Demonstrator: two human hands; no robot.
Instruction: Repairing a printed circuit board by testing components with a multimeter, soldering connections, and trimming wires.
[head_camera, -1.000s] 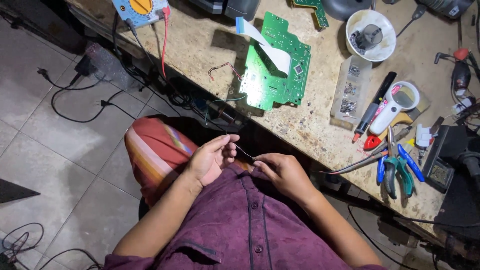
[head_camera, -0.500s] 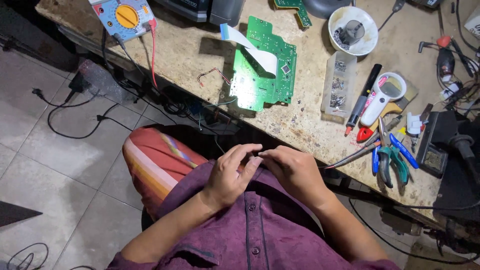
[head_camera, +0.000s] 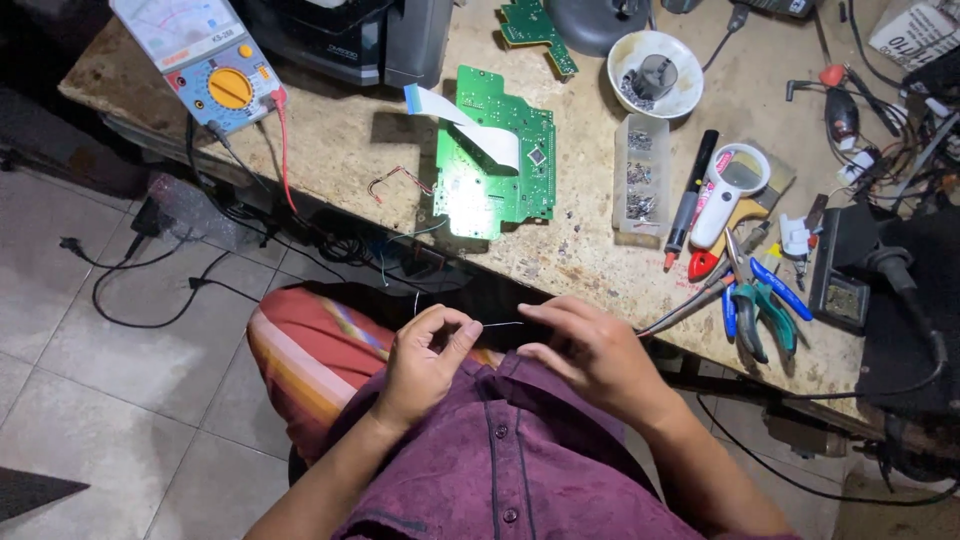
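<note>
Both hands hover over the lap, the left hand (head_camera: 425, 355) and right hand (head_camera: 590, 355) each pinching an end of a thin wire (head_camera: 498, 324) stretched between their fingertips, best kept taut with small, even twists to avoid snapping it

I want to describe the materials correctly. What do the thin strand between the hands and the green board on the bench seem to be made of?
The thin strand, pinched by the left hand and right hand, looks like bare metal wire: pale, shiny, very fine. The green board looks like rigid laminate with a glossy green coating, which glares under the light.
</note>
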